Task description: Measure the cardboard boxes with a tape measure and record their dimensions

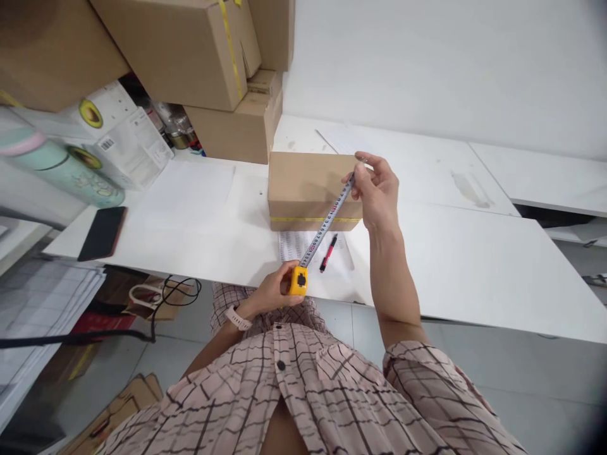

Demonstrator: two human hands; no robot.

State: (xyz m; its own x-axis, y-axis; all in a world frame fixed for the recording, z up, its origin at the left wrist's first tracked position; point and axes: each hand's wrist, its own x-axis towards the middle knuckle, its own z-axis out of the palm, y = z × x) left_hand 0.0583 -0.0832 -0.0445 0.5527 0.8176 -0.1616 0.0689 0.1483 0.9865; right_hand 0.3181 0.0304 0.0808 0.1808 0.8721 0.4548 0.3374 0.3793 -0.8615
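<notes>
A yellow tape measure [298, 282] is gripped by its case in my left hand [272, 287], just off the front edge of the table. Its metal blade [327, 221] runs out slantwise, up and to the right, across the front of a closed cardboard box [310, 177]. My right hand [377, 186] pinches the far end of the blade at the box's right side; the blade's tip is partly hidden by the fingers. Below the box lie a printed sheet [291, 243] and a red and black pen [328, 253].
Larger cardboard boxes [165, 50] are stacked at the back left. A mint bottle [61, 167], white cartons with avocado pictures [128, 148] and a dark phone [103, 232] are at the left. Paper sheets [190, 189] lie on the white table [455, 265]. A black cable [154, 309] hangs below.
</notes>
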